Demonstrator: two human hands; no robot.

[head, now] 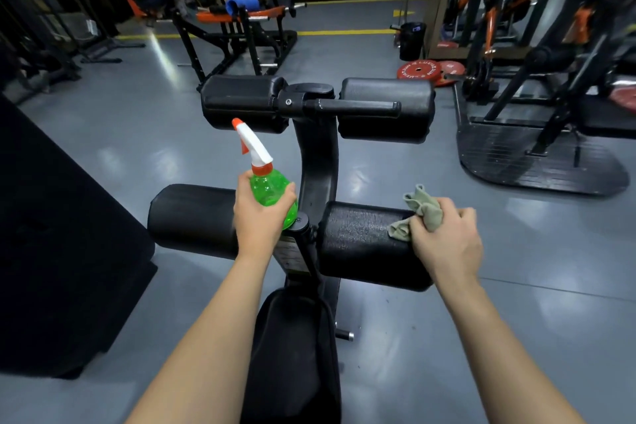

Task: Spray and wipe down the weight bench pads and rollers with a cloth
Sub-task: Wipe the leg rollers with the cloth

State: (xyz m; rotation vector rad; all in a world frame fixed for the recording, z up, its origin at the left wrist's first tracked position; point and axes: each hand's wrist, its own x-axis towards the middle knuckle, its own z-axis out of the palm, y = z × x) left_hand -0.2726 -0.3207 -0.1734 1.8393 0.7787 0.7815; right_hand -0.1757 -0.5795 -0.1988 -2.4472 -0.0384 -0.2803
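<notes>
The gym floor (pixel 137 134) is grey and shiny. A big black box (pixel 69 234) stands on the left. On the right is a tall black and orange rack (pixel 537 45) with a flat black base (pixel 537 162). Red weight plates (pixel 418 72) lie on the floor near it, and a black bin (pixel 412 39) stands behind them. Far back is another bench (pixel 241 15) with an orange pad and a blue roll (pixel 242 4) on top. A yellow line (pixel 344 32) runs across the floor.

The weight bench is right in front. Its long black pad (pixel 292 354) lies between the two arms. A curved black post (pixel 318 162) goes up from it. It holds two near rollers (pixel 361 244) and two far rollers (pixel 241 103). A black handle (pixel 358 108) sticks out in front of the far right roller.

The left hand (pixel 260 217) is wrapped around the round green belly of the spray bottle (pixel 272 193). It holds the bottle up over the middle of the near rollers, just beside the post. The white and orange nozzle leans to the left and points toward the far left roller. The hand covers part of the near left roller (pixel 192 217).

The right hand (pixel 447 237) is curled tight around a bunched, pale green cloth (pixel 425 213). It presses the cloth on the top outer end of the near right roller. Both arms reach straight out and are bare.
</notes>
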